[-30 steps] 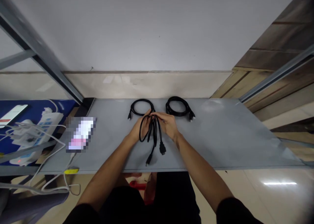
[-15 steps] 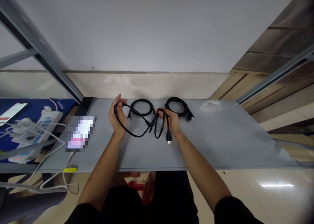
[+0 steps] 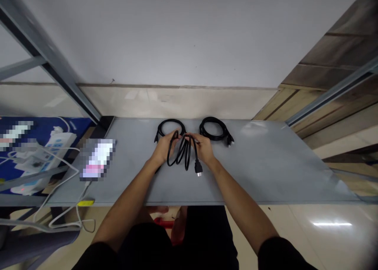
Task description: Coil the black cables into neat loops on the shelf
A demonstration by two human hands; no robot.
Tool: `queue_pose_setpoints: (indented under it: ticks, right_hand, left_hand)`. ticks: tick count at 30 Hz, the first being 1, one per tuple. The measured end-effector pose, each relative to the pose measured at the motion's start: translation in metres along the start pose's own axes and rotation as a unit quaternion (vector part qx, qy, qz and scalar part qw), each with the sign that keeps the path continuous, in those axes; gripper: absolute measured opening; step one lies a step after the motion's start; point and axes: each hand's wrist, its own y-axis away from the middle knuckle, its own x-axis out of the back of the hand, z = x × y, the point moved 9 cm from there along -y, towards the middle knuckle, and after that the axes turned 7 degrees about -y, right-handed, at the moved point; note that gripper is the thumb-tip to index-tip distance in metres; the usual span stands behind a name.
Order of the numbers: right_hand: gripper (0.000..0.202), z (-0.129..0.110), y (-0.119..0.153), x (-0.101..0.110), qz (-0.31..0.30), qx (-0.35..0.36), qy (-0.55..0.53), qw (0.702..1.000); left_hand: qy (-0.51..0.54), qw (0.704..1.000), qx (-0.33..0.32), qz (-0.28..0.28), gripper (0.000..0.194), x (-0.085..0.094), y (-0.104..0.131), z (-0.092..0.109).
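Between my hands hangs a black HDMI cable point(image 3: 188, 159), bent into several loose loops above the grey table. My right hand point(image 3: 206, 148) pinches the tops of the loops, and one plug point(image 3: 198, 168) with a bare metal end dangles just below it. My left hand point(image 3: 164, 147) is close beside it on the left, its fingers closed on another loop of the same cable. The cable's other end is mostly hidden behind my left hand and forearm. Behind my left hand lies a coiled black cable point(image 3: 171, 120). A second coiled cable point(image 3: 213, 138) rests behind my right hand.
The grey table point(image 3: 265, 167) runs along a wall. On its left lies a blurred-out phone point(image 3: 97, 159) with a white charging cable point(image 3: 63, 183) and a yellow tag point(image 3: 86, 203). A white power strip point(image 3: 59, 148) sits on a blue surface further left. Metal posts point(image 3: 67, 88) flank the table.
My left hand has moved right, up to my right hand, bringing the wide loop of cable in with it. The cable now hangs in narrower loops. The coils behind have not moved.
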Motion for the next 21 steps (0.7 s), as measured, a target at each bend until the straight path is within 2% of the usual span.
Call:
queue_pose_setpoints:
  ticks: [3, 7, 10, 13, 16, 21]
  right_hand:
    - [0.036, 0.003, -0.001, 0.001, 0.000, -0.002, 0.008, 1.000]
    - [0.038, 0.008, -0.001, 0.000, -0.002, -0.029, -0.032, 0.999]
    - [0.042, 0.009, 0.001, -0.001, 0.001, -0.056, -0.059, 0.997]
    - [0.045, 0.005, 0.004, 0.002, 0.008, -0.056, -0.051, 0.997]
    - [0.046, 0.004, 0.007, 0.006, 0.018, -0.053, -0.033, 0.998]
    - [0.047, 0.015, 0.008, 0.012, 0.049, -0.101, -0.061, 0.992]
  left_hand:
    - [-0.040, 0.994, 0.024, -0.094, 0.041, -0.014, 0.004, -0.007]
    - [-0.044, 0.991, 0.029, -0.124, 0.032, -0.004, 0.007, 0.000]
    - [-0.037, 0.992, 0.051, -0.112, 0.031, 0.004, 0.006, 0.002]
    - [-0.037, 0.992, 0.083, -0.090, 0.035, 0.008, 0.004, -0.001]
    - [-0.019, 0.993, 0.094, -0.066, 0.028, 0.012, 0.003, -0.002]
    - [0.025, 0.995, 0.093, -0.019, 0.018, 0.026, 0.001, -0.010]
